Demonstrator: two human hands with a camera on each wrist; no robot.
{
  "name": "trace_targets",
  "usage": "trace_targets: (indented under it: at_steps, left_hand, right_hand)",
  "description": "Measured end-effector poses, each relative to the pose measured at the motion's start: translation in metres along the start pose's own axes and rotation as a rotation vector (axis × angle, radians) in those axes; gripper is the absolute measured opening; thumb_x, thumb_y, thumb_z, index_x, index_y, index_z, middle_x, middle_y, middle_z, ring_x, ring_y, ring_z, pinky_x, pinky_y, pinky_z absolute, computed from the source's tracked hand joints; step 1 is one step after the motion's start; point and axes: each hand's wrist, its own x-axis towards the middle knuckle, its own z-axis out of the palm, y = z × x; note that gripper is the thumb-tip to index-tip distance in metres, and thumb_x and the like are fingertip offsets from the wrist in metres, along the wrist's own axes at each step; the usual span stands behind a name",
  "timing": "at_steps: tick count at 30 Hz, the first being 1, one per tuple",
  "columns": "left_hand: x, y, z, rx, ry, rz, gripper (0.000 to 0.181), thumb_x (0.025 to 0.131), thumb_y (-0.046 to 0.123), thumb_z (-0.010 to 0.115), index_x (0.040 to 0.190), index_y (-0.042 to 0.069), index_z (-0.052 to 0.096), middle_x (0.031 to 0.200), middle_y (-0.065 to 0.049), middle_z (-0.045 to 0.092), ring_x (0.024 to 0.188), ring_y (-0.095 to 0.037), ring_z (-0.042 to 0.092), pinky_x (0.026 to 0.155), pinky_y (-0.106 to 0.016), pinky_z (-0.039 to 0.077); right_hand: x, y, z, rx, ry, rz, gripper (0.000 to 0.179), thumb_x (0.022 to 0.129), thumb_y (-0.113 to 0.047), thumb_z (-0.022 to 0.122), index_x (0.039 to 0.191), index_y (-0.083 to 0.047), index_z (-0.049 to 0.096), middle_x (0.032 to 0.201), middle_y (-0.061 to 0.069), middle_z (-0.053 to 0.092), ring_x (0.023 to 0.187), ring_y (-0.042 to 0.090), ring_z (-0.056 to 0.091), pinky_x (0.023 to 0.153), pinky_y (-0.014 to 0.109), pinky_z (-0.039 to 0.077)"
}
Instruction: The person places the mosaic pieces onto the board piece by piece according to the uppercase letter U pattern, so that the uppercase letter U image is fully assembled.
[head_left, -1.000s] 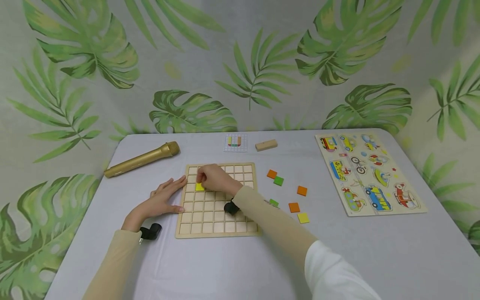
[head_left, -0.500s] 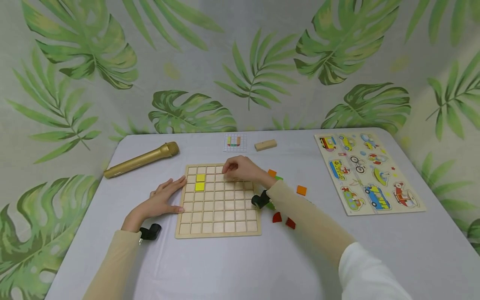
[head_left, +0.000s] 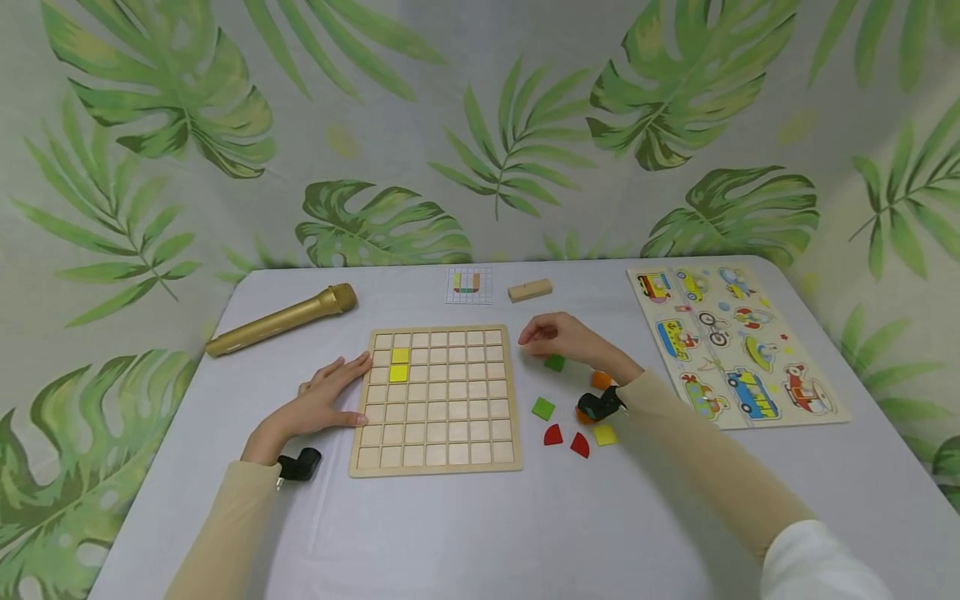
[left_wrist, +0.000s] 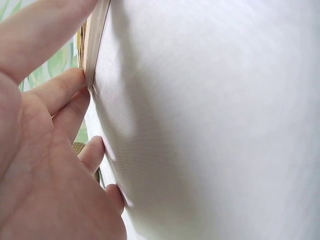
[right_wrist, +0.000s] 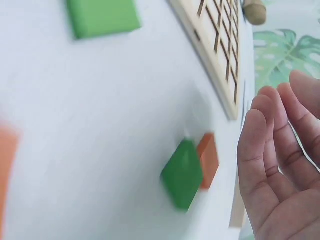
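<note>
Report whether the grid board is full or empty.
Nearly empty: the grid board holds only two yellow tiles; every other square shows bare wood in the head view.

Plain, close-fitting cloth is worn on both arms: a left beige sleeve [head_left: 227, 529] and a right beige sleeve [head_left: 712, 462], each finished near the wrist. The right one is overlapped higher up by a looser white sleeve [head_left: 817, 562]. A stubby black left wrist camera [head_left: 303, 464] and a black right wrist camera [head_left: 596, 406] are worn too.

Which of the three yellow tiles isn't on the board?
The yellow tile lying on the table beside the red quarter-circles; the other two sit in the wooden grid board.
</note>
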Motion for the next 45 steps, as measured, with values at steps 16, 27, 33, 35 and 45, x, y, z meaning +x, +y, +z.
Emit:
trace_targets:
  at_steps: [16,27,33,35,45]
  left_hand:
    - [-0.001,-0.002,0.001,0.013,0.003,0.01,0.092,0.081,0.041,0.074,0.152,0.008,0.026,0.158,-0.012,0.014,0.141,-0.043,0.002,0.094,-0.071,0.008]
    - [-0.001,0.0,0.0,0.007,0.006,0.01,0.091,0.081,0.04,0.075,0.151,0.007,0.027,0.158,-0.012,0.015,0.141,-0.042,0.002,0.094,-0.07,0.007]
    - [-0.001,0.0,0.0,0.003,0.01,0.013,0.091,0.081,0.039,0.075,0.151,0.007,0.027,0.158,-0.012,0.015,0.141,-0.043,0.002,0.095,-0.07,0.007]
    - [-0.001,0.0,0.0,0.003,0.011,0.014,0.091,0.081,0.039,0.075,0.151,0.007,0.027,0.158,-0.012,0.015,0.141,-0.043,0.002,0.095,-0.07,0.007]
    - [-0.001,0.0,0.0,0.0,0.013,0.021,0.091,0.081,0.039,0.075,0.151,0.007,0.027,0.158,-0.012,0.015,0.141,-0.043,0.002,0.095,-0.069,0.008]
  right_hand:
    - [-0.07,0.042,-0.028,0.008,-0.025,0.09,0.021,0.094,-0.015,0.063,0.106,0.002,0.063,0.092,0.01,0.061,0.082,0.025,0.055,0.074,0.029,0.048]
    - [-0.103,0.057,-0.024,0.039,-0.074,0.01,0.014,0.093,-0.008,0.061,0.104,0.002,0.063,0.096,0.013,0.063,0.084,0.022,0.057,0.072,0.027,0.048]
    - [-0.116,0.061,-0.016,-0.013,-0.081,0.009,0.014,0.088,-0.009,0.069,0.1,-0.003,0.065,0.095,0.008,0.064,0.086,0.02,0.058,0.077,0.026,0.048]
    - [-0.12,0.059,-0.014,-0.039,-0.078,0.025,0.014,0.087,-0.009,0.07,0.099,-0.005,0.065,0.094,0.006,0.064,0.085,0.02,0.057,0.076,0.026,0.048]
    - [-0.13,0.051,-0.001,-0.177,-0.039,0.013,0.021,0.079,0.002,0.072,0.095,-0.009,0.064,0.09,0.001,0.062,0.083,0.021,0.054,0.072,0.026,0.047]
